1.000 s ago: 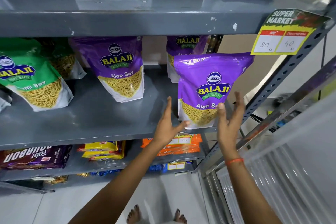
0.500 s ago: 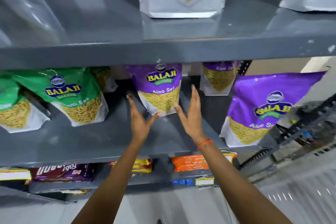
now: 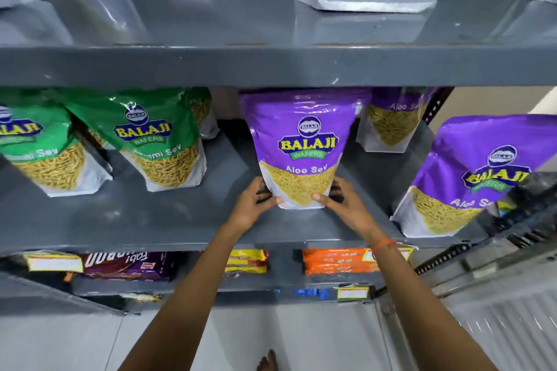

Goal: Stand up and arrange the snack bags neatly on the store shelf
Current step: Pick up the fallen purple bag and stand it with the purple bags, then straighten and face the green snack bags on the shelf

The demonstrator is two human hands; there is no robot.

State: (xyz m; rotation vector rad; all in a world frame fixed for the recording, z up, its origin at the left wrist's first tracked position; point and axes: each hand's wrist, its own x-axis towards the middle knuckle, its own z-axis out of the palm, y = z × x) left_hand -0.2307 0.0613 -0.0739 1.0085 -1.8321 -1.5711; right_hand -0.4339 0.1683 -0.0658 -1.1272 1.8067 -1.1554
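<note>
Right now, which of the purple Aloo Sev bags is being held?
The middle purple bag, gripped at its base by the left hand and right hand. The rear bag and right-end bag stand untouched.

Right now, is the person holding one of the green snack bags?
No: the left hand and right hand grip the bottom corners of a purple bag; the green bags stand untouched to the left.

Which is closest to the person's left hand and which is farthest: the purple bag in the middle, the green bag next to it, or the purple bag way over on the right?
From the left hand:
1. Middle purple Aloo Sev bag: touching it, held at its bottom corner.
2. Green Sev bag: on the left side, same shelf.
3. Right purple Aloo Sev bag: far right, beyond the right hand, at the shelf's end.
</note>
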